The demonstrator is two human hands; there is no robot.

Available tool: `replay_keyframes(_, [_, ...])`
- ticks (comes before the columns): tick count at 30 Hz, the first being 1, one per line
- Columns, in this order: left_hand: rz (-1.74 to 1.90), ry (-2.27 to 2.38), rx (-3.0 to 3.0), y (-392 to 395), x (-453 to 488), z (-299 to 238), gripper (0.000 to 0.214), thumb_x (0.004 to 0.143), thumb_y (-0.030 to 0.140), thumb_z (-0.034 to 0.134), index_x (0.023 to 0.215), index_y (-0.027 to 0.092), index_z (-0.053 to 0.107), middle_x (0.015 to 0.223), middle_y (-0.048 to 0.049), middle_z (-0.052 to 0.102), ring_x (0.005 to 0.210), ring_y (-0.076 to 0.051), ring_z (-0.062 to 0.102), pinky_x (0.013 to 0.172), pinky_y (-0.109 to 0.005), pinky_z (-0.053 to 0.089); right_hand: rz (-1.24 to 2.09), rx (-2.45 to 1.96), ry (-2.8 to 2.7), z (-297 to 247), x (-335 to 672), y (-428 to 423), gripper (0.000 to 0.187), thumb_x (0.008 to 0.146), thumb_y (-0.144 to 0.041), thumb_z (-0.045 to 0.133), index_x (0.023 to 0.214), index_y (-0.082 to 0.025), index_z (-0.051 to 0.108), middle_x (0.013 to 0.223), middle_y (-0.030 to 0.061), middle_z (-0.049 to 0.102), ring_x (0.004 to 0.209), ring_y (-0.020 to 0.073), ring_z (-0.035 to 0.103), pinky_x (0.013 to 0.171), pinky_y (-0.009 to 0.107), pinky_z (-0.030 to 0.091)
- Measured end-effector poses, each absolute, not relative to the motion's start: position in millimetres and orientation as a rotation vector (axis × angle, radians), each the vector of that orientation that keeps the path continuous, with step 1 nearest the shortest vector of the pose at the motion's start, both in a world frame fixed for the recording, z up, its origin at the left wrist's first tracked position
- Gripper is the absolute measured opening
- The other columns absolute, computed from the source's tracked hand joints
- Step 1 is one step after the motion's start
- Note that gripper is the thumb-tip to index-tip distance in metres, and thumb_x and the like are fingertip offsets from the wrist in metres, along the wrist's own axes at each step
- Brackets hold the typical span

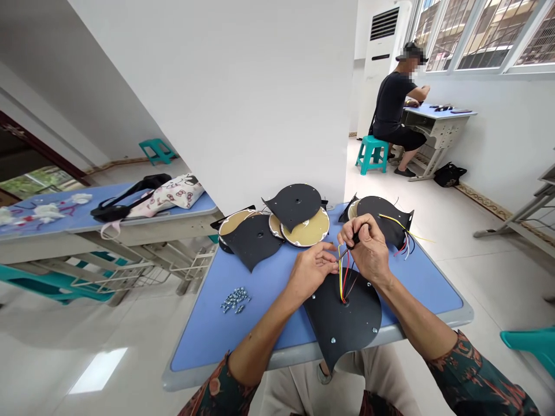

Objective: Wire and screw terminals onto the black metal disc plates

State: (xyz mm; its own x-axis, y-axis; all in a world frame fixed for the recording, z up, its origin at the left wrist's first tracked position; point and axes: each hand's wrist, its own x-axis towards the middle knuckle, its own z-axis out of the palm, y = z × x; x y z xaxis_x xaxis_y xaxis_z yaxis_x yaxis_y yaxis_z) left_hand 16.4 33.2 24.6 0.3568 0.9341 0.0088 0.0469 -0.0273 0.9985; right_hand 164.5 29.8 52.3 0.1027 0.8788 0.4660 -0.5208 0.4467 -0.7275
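A black teardrop-shaped plate [347, 323] lies at the table's near edge, its point toward me. Yellow, white, red and dark wires [344, 283] rise from the hole in its middle, and several silvery screws [333, 340] sit around its rim. My right hand [370, 248] is closed round the black handle of a screwdriver [358, 236], whose shaft slants down to the left. Beside its tip, at the plate's far edge, the fingers of my left hand [314, 266] are pinched together; whatever they hold is too small to make out. The wires stand between my hands.
A pile of loose screws [235, 300] lies left on the blue table [203, 335]. More black plates [255, 237] with round tan discs [310, 228] are stacked behind, and another wired plate [384, 216] lies back right. A person [392, 104] sits at a farther desk.
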Motion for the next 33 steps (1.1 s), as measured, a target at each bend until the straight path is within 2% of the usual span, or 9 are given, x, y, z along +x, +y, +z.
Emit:
replay_keyframes(5, [0.863,1.003,1.506,37,15,23,0.034,0.073,0.002,0.065,0.104,0.016,0.069,0.080,-0.0004,0.074,0.070,-0.014,0.072,0.074,-0.028,0.062,1.104,-0.440,-1.034,51,163,30,0.037,0.088,-0.050,0.074,0.077,-0.023,0.052,0.071,-0.0036,0.048,0.060,0.0111,0.040,0.065,0.031,0.046])
replay_keyframes(12, [0.756,1.134,1.959,35,12,29,0.022,0.084,0.011,0.068,0.102,0.021,0.074,0.088,-0.0006,0.082,0.093,-0.020,0.077,0.092,-0.030,0.056,1.135,-0.479,-1.079,46,160,32,0.035,0.088,-0.048,0.076,0.078,-0.022,0.054,0.068,-0.0042,0.049,0.059,0.0109,0.041,0.065,0.031,0.047])
replay_keyframes(17, [0.632,1.208,2.114,32,12,33,0.028,0.087,0.012,0.065,0.111,0.025,0.073,0.089,0.0015,0.082,0.094,-0.020,0.076,0.089,-0.027,0.053,1.154,-0.519,-1.100,42,159,34,0.034,0.088,-0.047,0.076,0.078,-0.022,0.054,0.069,-0.0042,0.051,0.060,0.0104,0.042,0.064,0.030,0.046])
replay_keyframes(23, [0.617,1.222,2.259,29,13,32,0.030,0.089,0.010,0.061,0.112,0.025,0.072,0.085,0.0011,0.079,0.088,-0.018,0.075,0.082,-0.023,0.052,1.146,-0.552,-1.136,40,158,34,0.035,0.089,-0.048,0.074,0.079,-0.022,0.052,0.070,-0.0044,0.050,0.060,0.0103,0.043,0.062,0.029,0.044])
replay_keyframes(33, [0.572,1.214,2.348,26,12,31,0.032,0.092,0.007,0.055,0.117,0.023,0.068,0.091,-0.0035,0.078,0.091,-0.021,0.075,0.080,-0.025,0.054,1.097,-0.608,-1.230,34,160,33,0.033,0.092,-0.049,0.070,0.083,-0.023,0.052,0.073,-0.0030,0.050,0.064,0.0121,0.046,0.058,0.028,0.040])
